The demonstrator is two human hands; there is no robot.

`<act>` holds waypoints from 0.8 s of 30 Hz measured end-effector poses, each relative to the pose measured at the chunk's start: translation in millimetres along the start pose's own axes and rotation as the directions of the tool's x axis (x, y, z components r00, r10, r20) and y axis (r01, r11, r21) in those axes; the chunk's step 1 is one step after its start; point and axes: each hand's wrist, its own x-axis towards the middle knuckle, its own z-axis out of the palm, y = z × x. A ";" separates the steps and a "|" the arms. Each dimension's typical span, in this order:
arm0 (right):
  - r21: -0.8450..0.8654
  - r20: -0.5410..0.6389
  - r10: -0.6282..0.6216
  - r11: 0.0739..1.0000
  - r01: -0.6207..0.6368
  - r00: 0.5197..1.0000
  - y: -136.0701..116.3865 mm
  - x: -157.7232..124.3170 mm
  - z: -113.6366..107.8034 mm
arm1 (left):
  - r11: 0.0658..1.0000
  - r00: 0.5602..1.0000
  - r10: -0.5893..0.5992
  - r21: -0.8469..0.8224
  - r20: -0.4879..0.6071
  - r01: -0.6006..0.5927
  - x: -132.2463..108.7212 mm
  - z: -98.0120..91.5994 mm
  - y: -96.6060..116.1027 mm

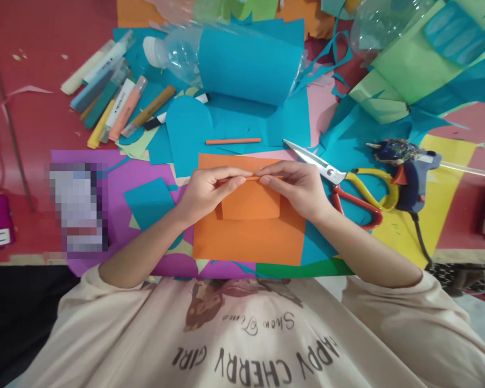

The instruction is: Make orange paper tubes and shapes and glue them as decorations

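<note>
Both hands pinch the far edge of a small orange paper piece [250,202], which is rolled or folded over along that edge. My left hand [212,191] has thumb and fingers closed at the edge's left part. On the right part, my right hand [297,186] grips in the same way, the fingertips of the two hands nearly meeting. Beneath lies a larger orange sheet [248,242] on the table. Just beyond the hands, a thin orange paper roll [233,141] rests on blue paper [262,126]. Scissors [335,178] with red and yellow handles lie right of my right hand.
A clear bottle wrapped in blue paper [248,64] lies at the back. Several markers [113,102] are heaped at the back left. A glue gun [412,178] lies on yellow paper [448,199] at right, its cord hanging over the front edge. A blurred-out phone [81,207] lies left.
</note>
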 end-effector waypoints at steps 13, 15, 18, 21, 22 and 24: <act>-0.011 -0.013 -0.037 0.999 0.037 0.999 3.4 0.1 0.0 | 0.997 0.997 -0.040 -0.071 -0.065 0.036 0.0 2.5 -3.0; -0.019 -0.013 -0.034 0.999 0.034 0.999 3.5 -0.5 0.3 | 0.997 0.997 -0.046 -0.068 -0.062 0.042 0.2 3.0 -3.8; -0.029 -0.016 -0.038 0.999 0.038 0.999 3.0 -1.9 1.3 | 0.997 0.999 -0.030 -0.066 -0.041 0.027 0.3 3.6 -4.2; -0.033 -0.031 -0.051 0.998 0.050 0.998 2.3 -3.3 2.5 | 0.998 1.000 -0.018 -0.056 -0.018 0.017 0.2 3.6 -4.3; -0.032 -0.035 -0.057 0.998 0.056 0.998 2.3 -3.7 2.8 | 0.999 1.000 -0.011 -0.045 -0.019 0.010 0.2 3.4 -4.3; -0.037 -0.034 -0.060 0.998 0.059 0.998 2.6 -3.9 3.1 | 1.000 1.000 0.008 -0.011 -0.028 -0.008 0.3 3.4 -4.5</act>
